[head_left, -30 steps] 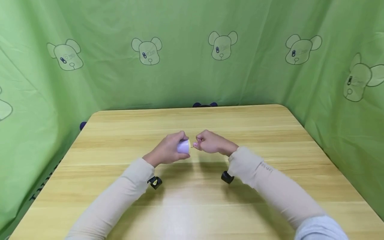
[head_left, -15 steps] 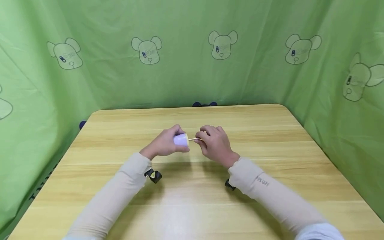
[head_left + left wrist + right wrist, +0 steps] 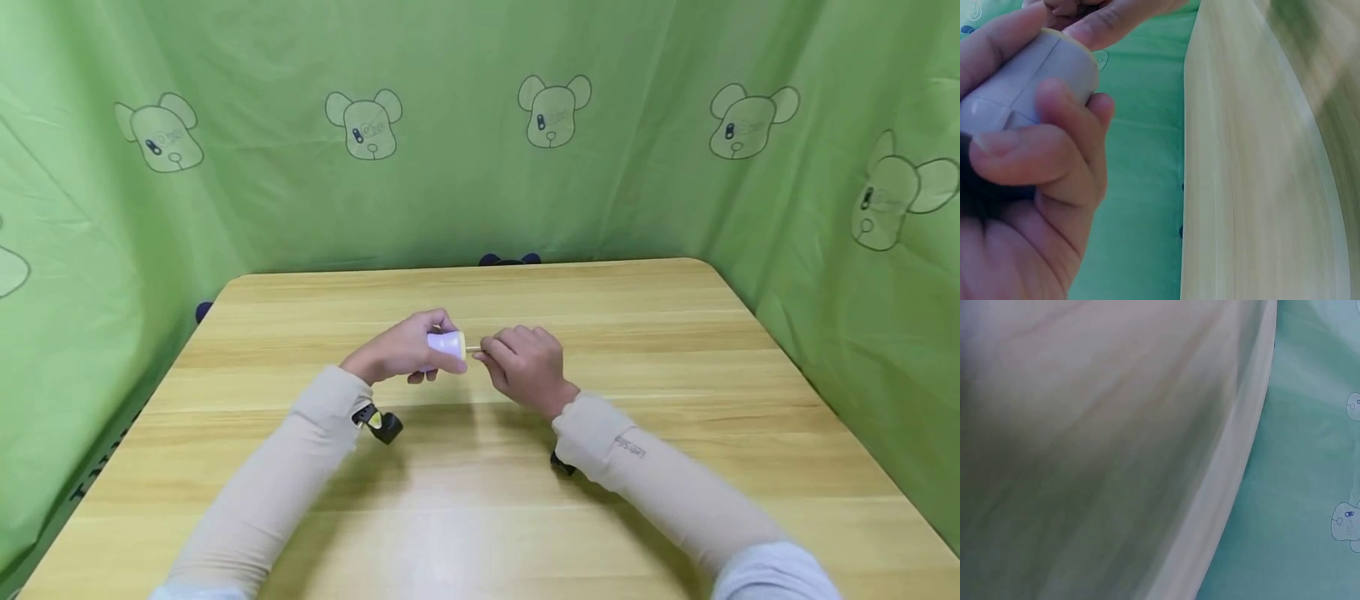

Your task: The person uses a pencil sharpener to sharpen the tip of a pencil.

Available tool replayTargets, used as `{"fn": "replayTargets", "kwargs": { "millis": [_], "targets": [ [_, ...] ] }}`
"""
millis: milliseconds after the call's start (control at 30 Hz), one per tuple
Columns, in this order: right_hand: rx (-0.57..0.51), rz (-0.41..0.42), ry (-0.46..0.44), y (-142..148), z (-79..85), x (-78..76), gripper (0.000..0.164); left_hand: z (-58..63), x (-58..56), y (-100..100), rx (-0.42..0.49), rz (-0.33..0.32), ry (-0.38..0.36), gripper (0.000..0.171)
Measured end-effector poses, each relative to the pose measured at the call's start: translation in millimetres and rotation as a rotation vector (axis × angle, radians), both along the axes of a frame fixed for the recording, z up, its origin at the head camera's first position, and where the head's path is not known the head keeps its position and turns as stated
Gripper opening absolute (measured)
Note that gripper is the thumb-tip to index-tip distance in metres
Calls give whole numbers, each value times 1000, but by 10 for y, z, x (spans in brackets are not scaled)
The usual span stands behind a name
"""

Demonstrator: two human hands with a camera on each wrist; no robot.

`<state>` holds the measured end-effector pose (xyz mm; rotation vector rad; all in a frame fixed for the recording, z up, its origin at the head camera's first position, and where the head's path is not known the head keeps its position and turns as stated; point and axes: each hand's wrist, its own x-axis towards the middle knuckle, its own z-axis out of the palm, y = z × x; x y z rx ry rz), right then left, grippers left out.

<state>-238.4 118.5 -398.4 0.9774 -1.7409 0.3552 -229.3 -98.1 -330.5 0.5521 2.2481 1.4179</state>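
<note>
A short lavender cylinder (image 3: 446, 342) with a pale yellow rim lies sideways in my left hand (image 3: 401, 345), above the table. In the left wrist view the cylinder (image 3: 1054, 70) shows dark seam lines, and the left hand's fingers (image 3: 1029, 150) curl around it. From its rimmed end a thin rod (image 3: 473, 348) points to the right. My right hand (image 3: 527, 367) pinches the far end of this rod between thumb and curled fingers, which hide its tip. Only blurred tabletop and curtain appear in the right wrist view, without the hand.
A light wood-grain table (image 3: 480, 517) lies beneath both hands. Green curtains (image 3: 457, 200) with bear-head drawings stand around its back and sides. Black wrist devices hang under the left sleeve (image 3: 386, 426) and right sleeve (image 3: 562, 464).
My right hand has turned from a sideways fist to back-up, keeping at the rod. The left hand and cylinder have shifted slightly left and up, and more fingers show beneath the cylinder.
</note>
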Motion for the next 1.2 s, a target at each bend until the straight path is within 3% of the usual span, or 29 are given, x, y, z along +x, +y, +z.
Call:
{"fn": "replayTargets", "kwargs": {
  "millis": [133,300,467,667,900,1200],
  "targets": [
    [-8,-2,40,-38,-27,1,37,-37,9,-2,11,-17,-3,41],
    [28,-17,-70,-69,7,59,44,-105,22,-19,11,-6,34,40],
    [56,-18,-210,-50,60,74,46,-102,22,1,-18,7,99,41],
    [69,2,-423,-24,123,76,28,-86,14,34,-79,32,148,42],
    [121,-53,-629,-8,188,101,31,-135,-9,62,-110,35,174,43],
    [154,-68,-1004,-9,310,87,32,-210,-30,77,-135,54,209,46]
  ]
}}
